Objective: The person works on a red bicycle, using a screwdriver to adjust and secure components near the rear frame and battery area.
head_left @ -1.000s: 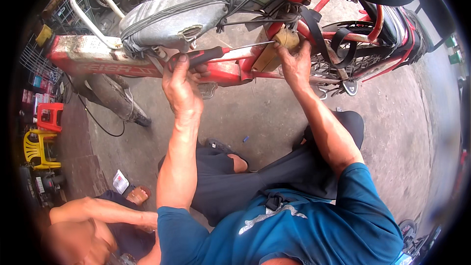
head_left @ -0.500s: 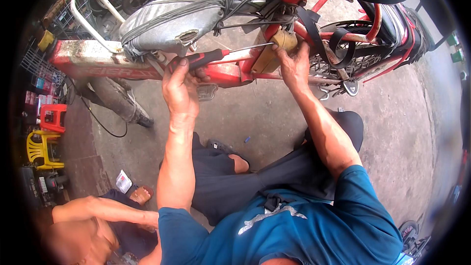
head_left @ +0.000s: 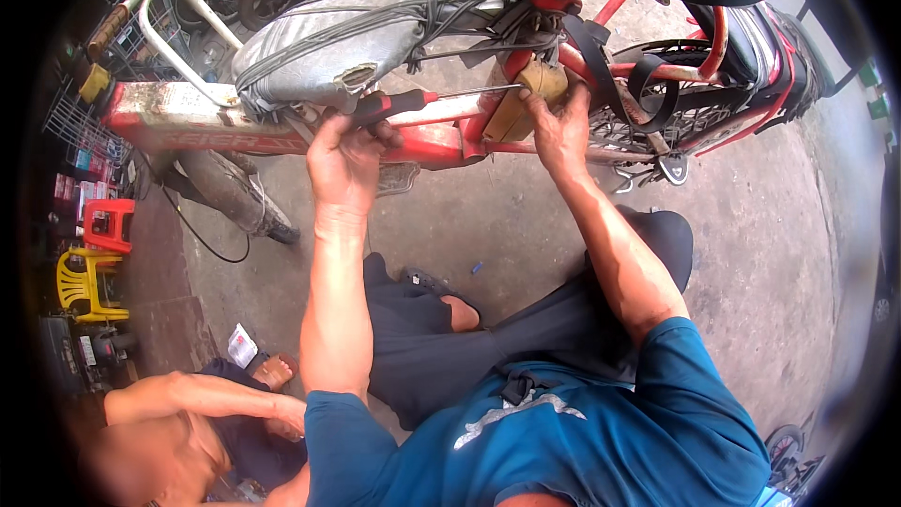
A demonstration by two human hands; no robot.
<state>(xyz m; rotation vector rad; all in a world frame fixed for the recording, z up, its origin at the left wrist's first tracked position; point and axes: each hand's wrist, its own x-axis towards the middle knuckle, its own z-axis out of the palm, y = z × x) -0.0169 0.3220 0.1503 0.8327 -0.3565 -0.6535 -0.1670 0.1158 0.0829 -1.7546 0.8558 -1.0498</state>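
My left hand [head_left: 345, 161] is closed round the red and black handle of a screwdriver [head_left: 394, 106]. Its thin metal shaft points right, with the tip against or very close to a worn yellow-tan box [head_left: 522, 105]. That box sits at the frame of a red and white electric bike [head_left: 413, 143], below the seat post. My right hand [head_left: 563, 127] grips the right side of the box, thumb near the screwdriver tip. What the fingers behind the box do is hidden.
A silver padded cover [head_left: 324, 33] bound with cords sits on the bike frame. A black strap [head_left: 648, 94] loops beside my right hand. Another person [head_left: 197, 413] sits at lower left. Red [head_left: 108, 225] and yellow [head_left: 83, 284] plastic seats stand at the left.
My left fingers have shifted on the screwdriver handle, the thumb moving slightly left and back. The screwdriver tip stays at the box, and my right hand has hardly moved.
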